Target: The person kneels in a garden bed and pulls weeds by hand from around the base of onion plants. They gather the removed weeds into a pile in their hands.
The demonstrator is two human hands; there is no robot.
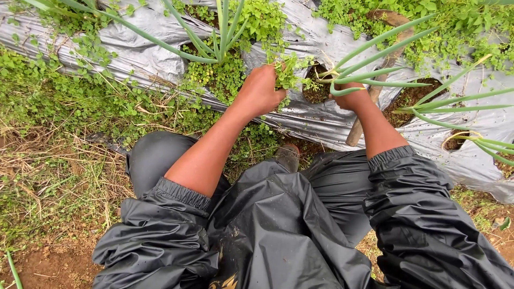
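The left hand [261, 92] is clenched around a tuft of small-leaved weeds [288, 72], gripping it just above the silver plastic mulch sheet [144, 40] that covers the raised bed. The tuft stands at the edge of a planting hole [317, 88] cut in the sheet, where dark soil shows.

The right hand [352, 98] is closed at the base of a green onion plant [375, 61], whose long tubular leaves fan out to the right across the sheet. A wooden handle [369, 104] runs slantwise past this hand, from the weeds at the top of the bed down to the sheet's lower edge; the hand hides its middle, so I cannot tell whether the fingers grasp the handle, the onion stalks, or both.

Around the hands, more weeds [222, 75] spill out of another hole to the left, at the foot of a second onion plant [219, 32]. Further onion leaves [466, 109] cross the sheet on the right, over other holes [412, 96]. Low green growth and dry grass [64, 160] cover the ground beside the bed on the left. Both forearms are bare, reaching out of dark waterproof sleeves [176, 195], and a muddy boot toe [288, 156] pokes out between the knees, close to the sheet's edge.
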